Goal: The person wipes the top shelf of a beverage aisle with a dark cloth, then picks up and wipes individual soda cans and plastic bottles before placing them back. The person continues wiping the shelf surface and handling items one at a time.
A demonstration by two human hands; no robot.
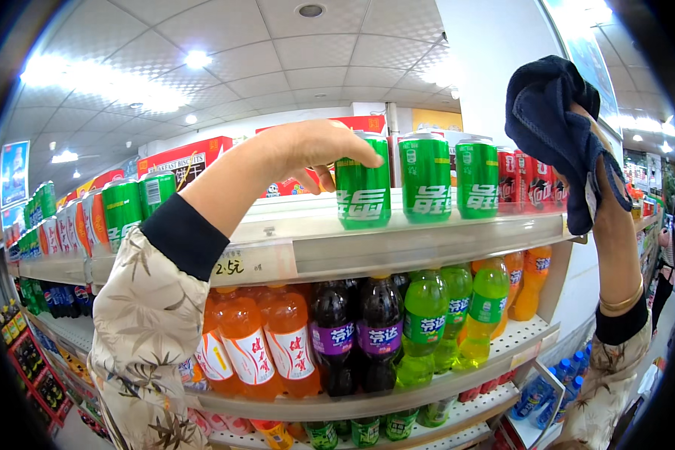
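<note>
My left hand (320, 149) reaches over the top shelf (427, 247), its fingers around the upper part of a green drink can (364, 191) that stands upright near the shelf's front edge. Two more green cans, one in the middle (426, 183) and one to its right (477, 183), stand beside it with small gaps. Raised at the right, my right hand (588, 129) holds a dark blue cloth (548, 112), which hangs down in folds and hides most of the fingers. Red cans (531, 177) stand in a row between the green cans and the cloth.
Green cans (122, 205) and others line the shelf's left part. Red biscuit boxes (185, 154) stand behind. The shelf below carries orange bottles (247, 349), dark bottles (379, 337) and green bottles (424, 315). Blue bottles (540, 394) stand lower right. Far right, a person (664, 270) is partly visible.
</note>
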